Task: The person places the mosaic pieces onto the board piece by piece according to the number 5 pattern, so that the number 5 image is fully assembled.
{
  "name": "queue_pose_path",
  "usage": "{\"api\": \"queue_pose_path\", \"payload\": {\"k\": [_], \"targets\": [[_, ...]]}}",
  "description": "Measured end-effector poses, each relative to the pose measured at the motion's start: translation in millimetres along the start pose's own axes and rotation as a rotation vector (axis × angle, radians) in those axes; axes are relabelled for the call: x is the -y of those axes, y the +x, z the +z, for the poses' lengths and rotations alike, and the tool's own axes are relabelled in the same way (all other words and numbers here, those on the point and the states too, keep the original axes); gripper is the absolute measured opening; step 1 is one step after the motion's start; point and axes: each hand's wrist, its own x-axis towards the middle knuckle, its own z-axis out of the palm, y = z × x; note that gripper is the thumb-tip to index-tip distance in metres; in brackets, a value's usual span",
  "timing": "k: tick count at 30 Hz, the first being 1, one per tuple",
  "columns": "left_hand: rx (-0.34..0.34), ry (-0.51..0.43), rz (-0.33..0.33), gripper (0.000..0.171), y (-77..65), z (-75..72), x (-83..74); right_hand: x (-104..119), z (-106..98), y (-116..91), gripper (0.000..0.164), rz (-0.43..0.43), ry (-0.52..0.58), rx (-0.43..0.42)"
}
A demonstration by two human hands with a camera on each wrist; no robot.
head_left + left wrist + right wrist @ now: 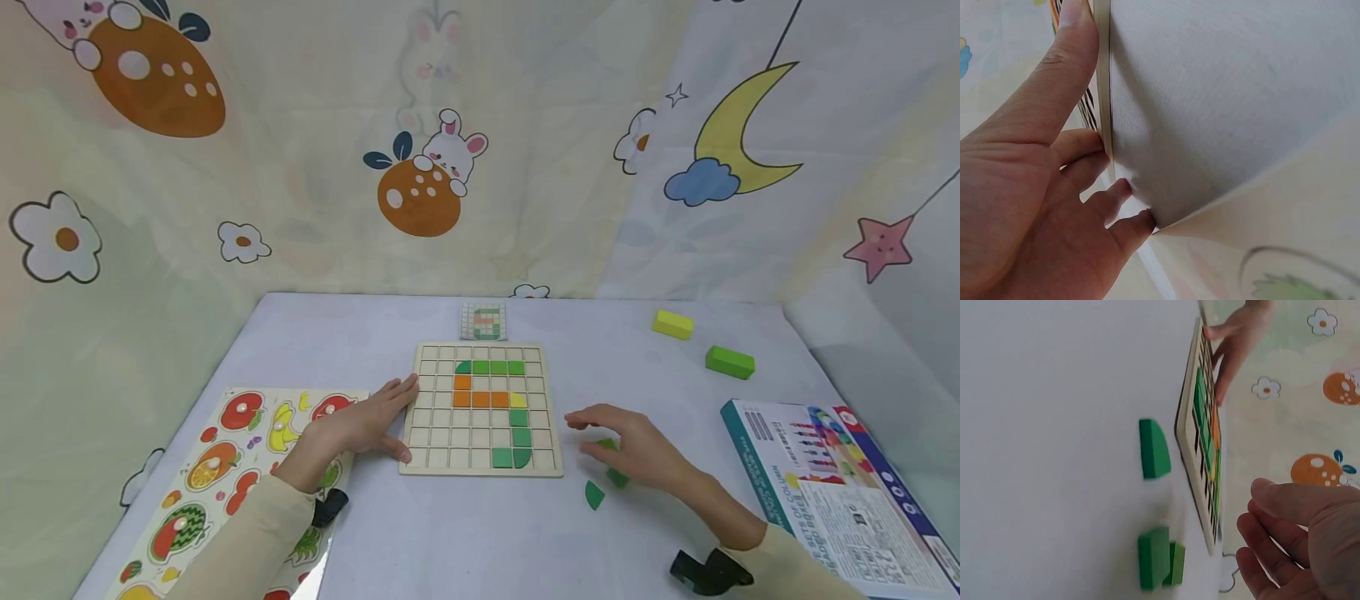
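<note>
My left hand (367, 421) touches the left edge of a wooden grid board (442, 437), fingers spread along it and thumb near the lower corner. Green, orange and yellow pieces lie in the board's squares: a green row (498, 367), orange squares (480, 400), a yellow square (517, 400) and green squares ending in a rounded corner piece (522, 458). My right hand (637, 446), fingers loosely bent and holding nothing, hovers right of the board. Below it lie a green quarter-round piece (1155, 450), another dark green piece (1154, 559) and a lighter green piece (1175, 565).
A small pattern card (483, 322) sits behind the board. Fruit pictures cover a sheet (191, 475) under my left forearm. Toward the back right are a yellow block (672, 325) and a green block (730, 362). A printed box (847, 500) lies at the right.
</note>
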Motion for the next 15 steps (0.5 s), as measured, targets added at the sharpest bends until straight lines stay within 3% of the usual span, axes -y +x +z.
{"api": "queue_pose_path", "payload": {"k": [6, 15], "targets": [[0.003, 0.009, -0.002, 0.110, -1.3, -1.2, 1.1, -29.5, -16.5, -30.9, 0.046, 0.038, -0.067, 0.032], [0.010, 0.015, 0.004, 0.110, 2.1, -0.2, 0.1, -47.8, -9.3, -49.4, 0.049, -0.081, -0.037, 0.045]]}}
